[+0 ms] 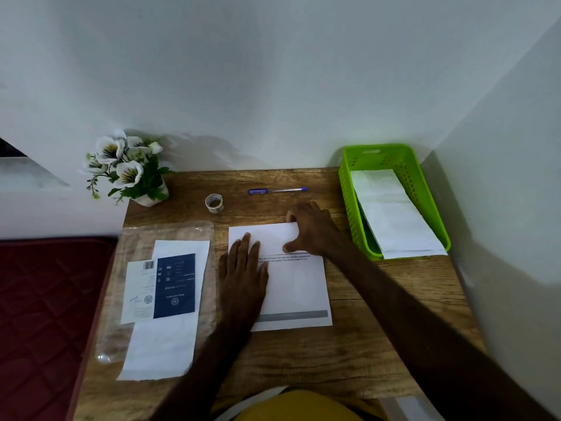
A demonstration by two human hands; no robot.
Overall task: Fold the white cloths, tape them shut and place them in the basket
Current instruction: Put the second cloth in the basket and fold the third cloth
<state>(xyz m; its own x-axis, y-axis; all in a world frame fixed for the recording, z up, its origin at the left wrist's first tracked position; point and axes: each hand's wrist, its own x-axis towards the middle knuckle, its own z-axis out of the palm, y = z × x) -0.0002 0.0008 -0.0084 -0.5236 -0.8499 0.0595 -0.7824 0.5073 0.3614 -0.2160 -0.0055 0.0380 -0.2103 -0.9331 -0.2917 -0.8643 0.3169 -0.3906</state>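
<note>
Now we see a white cloth lying flat in the middle of the wooden counter, its far portion folded over toward us, with a line of small print just below the fold edge and a grey band along its near edge. Our left hand rests flat on the sheet's left side, fingers straight and released. Our right hand sits at the far right corner of the folded flap, fingers curled over its far edge and the thumb pressing on top, grasping that flap. A green basket stands at the right and already holds a folded white piece. Near the back lie a roll of tape and a blue pen, with a pot of white flowers at the left corner. At the left, a clear plastic sleeve carries more white sheets and a dark blue booklet.
</note>
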